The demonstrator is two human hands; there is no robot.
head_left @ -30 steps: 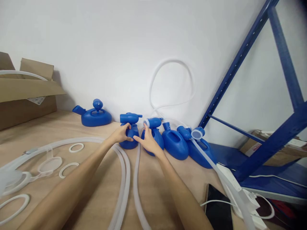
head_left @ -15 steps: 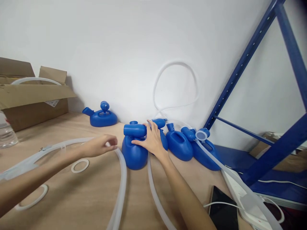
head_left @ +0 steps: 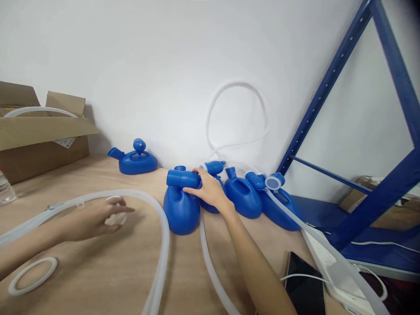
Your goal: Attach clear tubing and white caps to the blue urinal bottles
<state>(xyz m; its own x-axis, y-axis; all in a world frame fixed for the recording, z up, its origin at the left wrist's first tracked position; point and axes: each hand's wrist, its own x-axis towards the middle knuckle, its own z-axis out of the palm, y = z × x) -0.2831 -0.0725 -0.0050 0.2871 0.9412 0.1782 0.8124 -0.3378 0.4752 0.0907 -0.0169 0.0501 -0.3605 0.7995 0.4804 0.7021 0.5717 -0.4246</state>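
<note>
My right hand [head_left: 210, 189] is wrapped round the end of the blue cylindrical head on the front blue urinal bottle [head_left: 182, 214], its thumb low and fingers over the top. To the left, my left hand [head_left: 93, 221] hovers low over the table, blurred, with its fingers closed round a white ring [head_left: 120, 218]. Another white ring [head_left: 33, 275] lies flat nearer me. A thick translucent hose [head_left: 166, 236] curves between my left hand and the front bottle. A second hose [head_left: 210, 264] runs down beneath my right forearm.
Several blue bottles [head_left: 244, 199] stand to the right, one with a hose [head_left: 292, 214]. Another blue bottle [head_left: 138, 164] sits by the wall. At left are an open cardboard box [head_left: 46, 159] and a clear bottle [head_left: 5, 190]. A phone [head_left: 305, 284], power strip [head_left: 331, 267] and blue rack [head_left: 323, 92] are right.
My left hand has moved left and down from beside the front bottle and taken hold of the ring that lay on the table. My right hand stays on the bottle's head.
</note>
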